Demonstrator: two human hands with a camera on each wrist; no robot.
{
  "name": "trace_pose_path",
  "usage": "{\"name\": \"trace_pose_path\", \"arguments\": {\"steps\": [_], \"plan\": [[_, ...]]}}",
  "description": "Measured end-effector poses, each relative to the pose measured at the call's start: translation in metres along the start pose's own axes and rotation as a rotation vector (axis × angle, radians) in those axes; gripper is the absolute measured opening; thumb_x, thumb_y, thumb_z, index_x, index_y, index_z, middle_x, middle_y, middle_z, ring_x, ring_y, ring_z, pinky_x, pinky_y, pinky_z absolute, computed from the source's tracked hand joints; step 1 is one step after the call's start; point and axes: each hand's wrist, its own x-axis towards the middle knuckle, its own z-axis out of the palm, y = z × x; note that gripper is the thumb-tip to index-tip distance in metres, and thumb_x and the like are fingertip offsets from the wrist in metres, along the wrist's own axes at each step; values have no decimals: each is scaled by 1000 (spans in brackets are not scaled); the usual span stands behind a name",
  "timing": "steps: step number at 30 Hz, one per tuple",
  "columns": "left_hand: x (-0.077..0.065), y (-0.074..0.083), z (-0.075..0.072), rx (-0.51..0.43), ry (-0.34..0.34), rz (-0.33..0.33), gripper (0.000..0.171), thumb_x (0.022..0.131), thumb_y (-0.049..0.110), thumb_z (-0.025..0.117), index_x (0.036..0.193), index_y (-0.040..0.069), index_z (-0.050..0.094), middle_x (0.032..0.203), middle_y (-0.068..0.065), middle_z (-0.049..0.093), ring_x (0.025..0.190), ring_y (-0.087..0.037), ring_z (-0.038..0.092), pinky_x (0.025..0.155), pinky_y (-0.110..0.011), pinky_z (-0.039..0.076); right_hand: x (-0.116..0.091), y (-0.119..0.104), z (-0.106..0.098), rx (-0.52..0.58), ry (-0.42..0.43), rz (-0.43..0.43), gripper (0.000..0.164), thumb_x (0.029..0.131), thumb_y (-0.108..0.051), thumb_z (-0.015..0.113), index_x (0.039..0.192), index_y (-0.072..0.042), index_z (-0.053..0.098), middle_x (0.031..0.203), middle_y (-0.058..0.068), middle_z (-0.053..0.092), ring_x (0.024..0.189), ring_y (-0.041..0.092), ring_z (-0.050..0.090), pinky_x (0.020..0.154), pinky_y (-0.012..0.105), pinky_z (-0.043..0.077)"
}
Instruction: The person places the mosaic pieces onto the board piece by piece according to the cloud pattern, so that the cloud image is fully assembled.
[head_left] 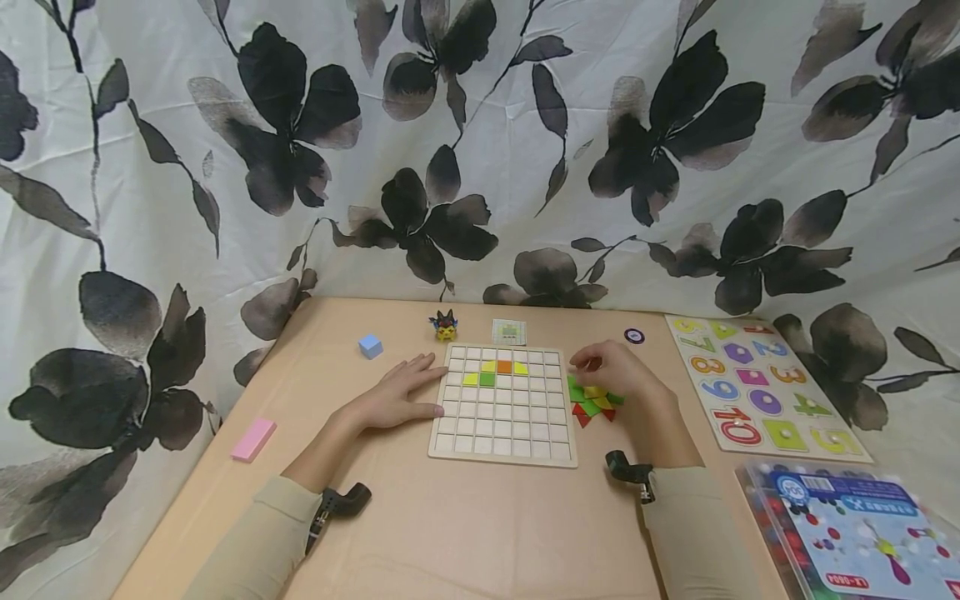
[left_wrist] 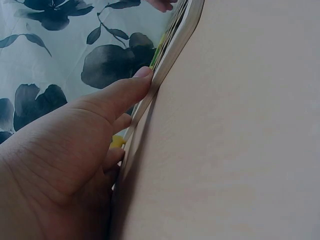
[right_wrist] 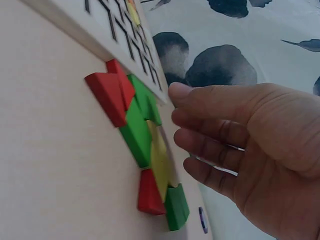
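Note:
A white gridded board [head_left: 502,417] lies on the table, with several yellow, orange and green pieces [head_left: 487,380] set in its upper squares. My left hand [head_left: 393,392] rests at the board's left edge, fingers extended, the thumb touching the rim. In the left wrist view that thumb lies along the board's side. Over a pile of red, green and yellow blocks [right_wrist: 137,132] beside the board's right edge hovers my right hand [head_left: 617,369]. Its fingers are loosely bent with the thumb near the index finger, and no piece shows between them.
Behind the board stand a small figurine [head_left: 446,325] and a patterned card [head_left: 509,332]. A blue cube [head_left: 371,347] and pink block [head_left: 253,439] lie left. Rightward are a round dark token [head_left: 634,336], a number puzzle board [head_left: 750,375] and a plastic box [head_left: 847,525].

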Motion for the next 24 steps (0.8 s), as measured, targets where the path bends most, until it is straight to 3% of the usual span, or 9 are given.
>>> {"name": "trace_pose_path", "arguments": {"steps": [4, 9, 16, 24], "plan": [[0, 0, 0, -4, -4, -8, 79, 94, 54, 72, 160, 19, 44, 174, -19, 17, 162, -40, 8, 132, -58, 3, 2, 2, 6, -4, -41, 28, 29, 93, -12, 78, 121, -8, 77, 116, 10, 73, 100, 25, 60, 85, 31, 54], [0, 0, 0, -6, -3, -10, 79, 94, 54, 72, 160, 19, 44, 174, -18, 17, 162, -40, 9, 132, -58, 3, 3, 2, 10, 26, -62, 42, 28, 93, -7, 75, 121, -5, 76, 122, 15, 70, 103, 28, 59, 81, 29, 54], [2, -1, 0, 5, 1, -3, 80, 94, 55, 71, 160, 20, 44, 173, -18, 18, 162, -40, 9, 132, -57, 3, 3, 3, 10, 63, -56, 55, 21, 94, -6, 74, 115, -7, 76, 106, 11, 68, 95, 26, 58, 78, 30, 52], [2, -1, 0, 7, -2, -5, 80, 94, 57, 71, 160, 21, 44, 174, -18, 17, 162, -40, 9, 132, -57, 3, 5, 7, 10, 47, 18, -19, 8, 95, -5, 73, 102, -9, 75, 93, 7, 66, 88, 24, 58, 75, 32, 50]]}}
